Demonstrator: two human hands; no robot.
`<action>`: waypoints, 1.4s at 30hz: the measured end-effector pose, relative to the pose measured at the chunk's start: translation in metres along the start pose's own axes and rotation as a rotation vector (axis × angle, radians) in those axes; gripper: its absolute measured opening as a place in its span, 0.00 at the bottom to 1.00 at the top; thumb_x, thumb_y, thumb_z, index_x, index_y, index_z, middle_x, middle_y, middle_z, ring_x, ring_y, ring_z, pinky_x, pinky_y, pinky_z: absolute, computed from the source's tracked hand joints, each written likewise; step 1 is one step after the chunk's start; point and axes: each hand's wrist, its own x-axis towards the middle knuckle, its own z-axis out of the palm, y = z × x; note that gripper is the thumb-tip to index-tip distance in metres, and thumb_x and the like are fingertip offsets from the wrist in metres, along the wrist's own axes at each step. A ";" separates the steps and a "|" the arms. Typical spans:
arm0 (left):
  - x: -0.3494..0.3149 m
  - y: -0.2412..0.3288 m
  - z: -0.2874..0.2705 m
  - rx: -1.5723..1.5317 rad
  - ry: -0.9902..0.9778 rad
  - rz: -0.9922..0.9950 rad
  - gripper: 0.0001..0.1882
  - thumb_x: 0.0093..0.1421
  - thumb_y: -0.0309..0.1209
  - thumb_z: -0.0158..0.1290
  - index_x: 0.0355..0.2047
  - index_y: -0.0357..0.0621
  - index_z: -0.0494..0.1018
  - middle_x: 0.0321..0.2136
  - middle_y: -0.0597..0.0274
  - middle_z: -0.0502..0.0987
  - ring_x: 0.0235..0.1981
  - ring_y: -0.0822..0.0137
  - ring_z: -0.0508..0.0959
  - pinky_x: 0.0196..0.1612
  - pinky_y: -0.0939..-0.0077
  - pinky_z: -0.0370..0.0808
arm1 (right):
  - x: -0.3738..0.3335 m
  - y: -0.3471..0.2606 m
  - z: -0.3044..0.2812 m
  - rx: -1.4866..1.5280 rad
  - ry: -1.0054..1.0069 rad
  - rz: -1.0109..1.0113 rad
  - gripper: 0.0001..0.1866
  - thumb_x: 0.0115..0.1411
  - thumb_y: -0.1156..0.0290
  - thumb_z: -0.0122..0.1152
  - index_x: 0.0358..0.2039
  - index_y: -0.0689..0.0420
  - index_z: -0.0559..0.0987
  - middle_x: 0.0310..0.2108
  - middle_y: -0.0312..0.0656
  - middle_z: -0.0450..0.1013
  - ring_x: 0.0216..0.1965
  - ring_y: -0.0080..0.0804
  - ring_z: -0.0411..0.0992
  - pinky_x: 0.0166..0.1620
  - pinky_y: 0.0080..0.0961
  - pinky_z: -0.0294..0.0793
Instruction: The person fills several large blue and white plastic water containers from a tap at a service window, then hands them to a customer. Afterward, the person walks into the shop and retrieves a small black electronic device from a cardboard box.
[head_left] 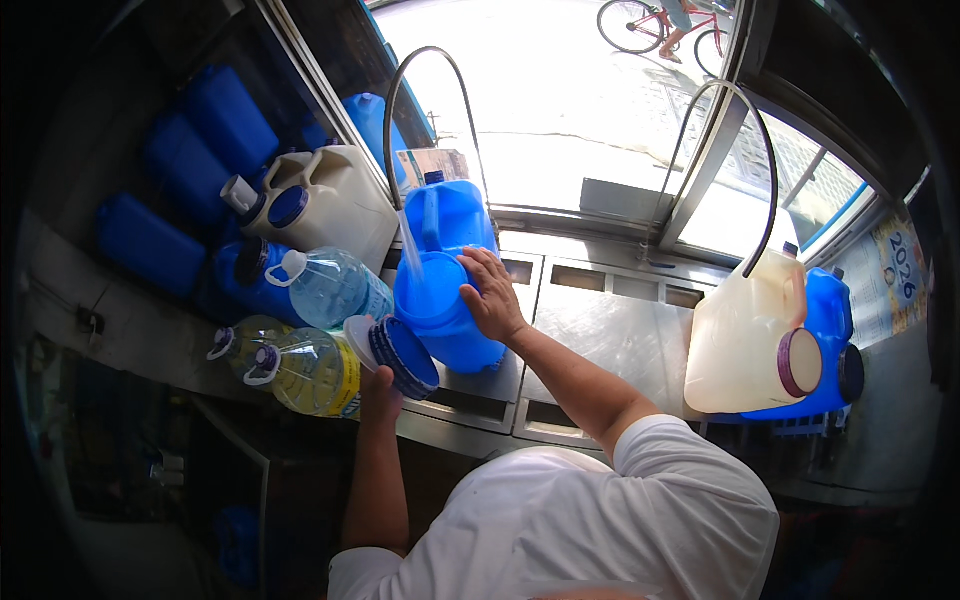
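Note:
A blue jug (465,345) stands on the metal counter with its wide round mouth uncovered, and a stream of water (411,250) falls into that mouth from the left curved spout (393,110). My right hand (490,295) lies open against the jug beside the rim, fingers stretched out. In my left hand (380,396) is a wide blue screw cap (404,358), tilted, with a white round inner lid (361,338) next to it. That hand is closed around them, just in front of the jug. Its fingers are partly hidden behind the cap.
Clear plastic bottles (312,370) with looped handles crowd the left side. Behind them are beige jugs (345,205) and blue jugs (225,125). A second curved spout (765,130) hangs above a beige jug (745,325) at right. Outside the window, a person passes on a red bicycle (665,22).

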 end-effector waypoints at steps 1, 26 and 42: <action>0.000 0.000 0.000 0.001 -0.004 0.000 0.65 0.45 0.60 0.68 0.70 0.43 0.43 0.64 0.56 0.60 0.64 0.61 0.63 0.66 0.61 0.61 | 0.000 0.000 0.000 0.000 0.000 -0.001 0.38 0.66 0.36 0.38 0.62 0.54 0.68 0.66 0.47 0.60 0.70 0.52 0.50 0.69 0.46 0.48; -0.002 0.000 0.000 -0.050 -0.018 -0.005 0.62 0.47 0.58 0.68 0.71 0.44 0.43 0.64 0.57 0.59 0.62 0.61 0.64 0.63 0.61 0.66 | 0.002 0.007 0.002 -0.041 0.007 -0.041 0.38 0.67 0.36 0.38 0.61 0.55 0.69 0.65 0.49 0.61 0.69 0.53 0.51 0.69 0.46 0.49; 0.007 0.006 -0.010 0.112 -0.054 -0.013 0.66 0.44 0.64 0.66 0.71 0.47 0.41 0.59 0.58 0.64 0.58 0.64 0.69 0.60 0.64 0.71 | 0.002 0.007 0.007 -0.013 0.030 -0.049 0.39 0.66 0.34 0.38 0.60 0.56 0.70 0.64 0.50 0.62 0.68 0.55 0.53 0.68 0.48 0.49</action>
